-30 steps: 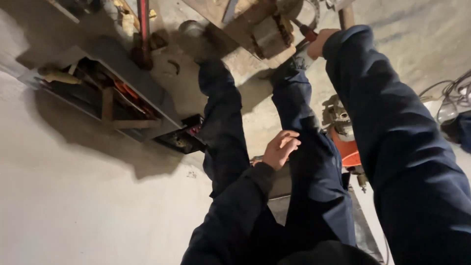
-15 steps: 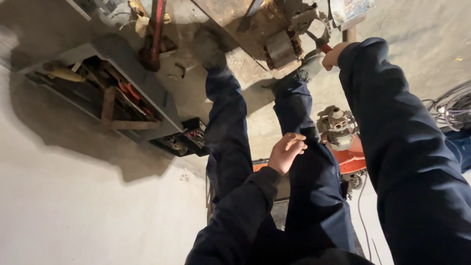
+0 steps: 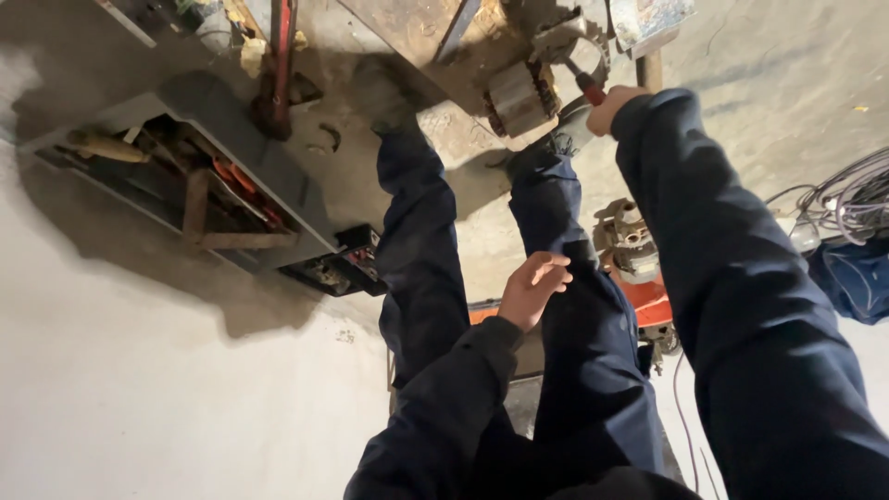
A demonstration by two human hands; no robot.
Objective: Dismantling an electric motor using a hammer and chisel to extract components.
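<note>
Bare concrete floor [image 3: 139, 398] left of the legs; open toolbox [image 3: 213, 176] and motor [image 3: 523, 97] beyond.

Concrete floor [image 3: 139, 389], open grey toolbox [image 3: 222, 176], coiled cables [image 3: 847, 199], small motor [image 3: 630, 243] on it

The floor [image 3: 139, 389] is rough, matt concrete. The motor [image 3: 520, 97] is dull, rusty metal. The sleeves [image 3: 741, 278] are dark matt cloth.

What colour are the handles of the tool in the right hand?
Red, on the pliers held by the right hand; head view.
</note>
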